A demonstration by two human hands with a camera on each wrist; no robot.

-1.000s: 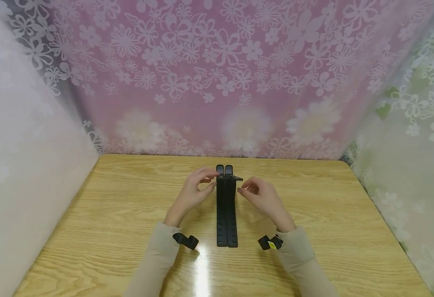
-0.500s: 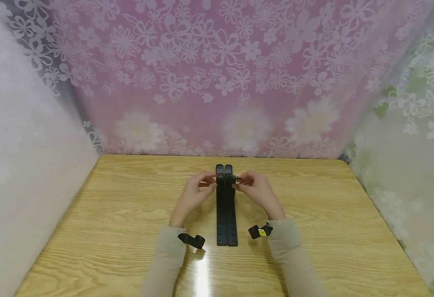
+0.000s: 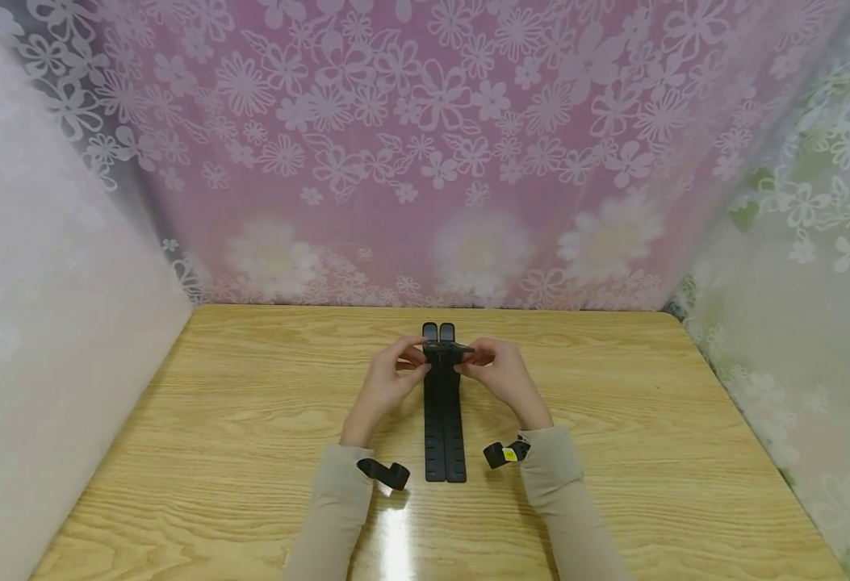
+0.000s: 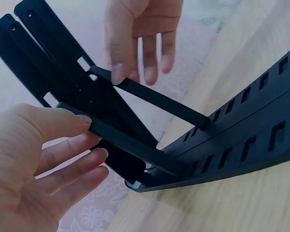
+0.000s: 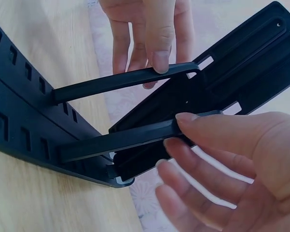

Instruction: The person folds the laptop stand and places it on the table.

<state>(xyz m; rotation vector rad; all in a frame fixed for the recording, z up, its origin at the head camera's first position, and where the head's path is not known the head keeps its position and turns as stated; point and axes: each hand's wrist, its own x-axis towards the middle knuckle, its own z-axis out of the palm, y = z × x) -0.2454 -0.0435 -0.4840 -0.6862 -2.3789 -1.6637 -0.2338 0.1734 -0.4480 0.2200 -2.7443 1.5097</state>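
Observation:
A black foldable laptop stand [image 3: 444, 440] lies lengthwise on the table in the middle of the head view. Its slotted base [image 4: 241, 130] is down, and its upper panel [image 5: 251, 53] leans up at a slant. Two support struts run between panel and base, their lower ends at the base slots. My left hand [image 3: 388, 378] pinches the left strut [image 4: 135, 145] near its upper end, thumb on top. On the other side my right hand [image 3: 503, 375] pinches the right strut [image 5: 118, 140] between thumb and index finger. The remaining fingers of both hands are loosely bent.
The wooden table [image 3: 250, 436] extends around the stand on every side. A pink floral curtain [image 3: 425, 161] hangs along its back edge. Pale patterned curtains [image 3: 817, 323] line the sides. Each wrist carries a small black camera [image 3: 395, 476].
My right hand has come inward from beside the stand and taken hold of the right strut. My left hand has edged slightly right, staying at the left strut. The stand has barely moved.

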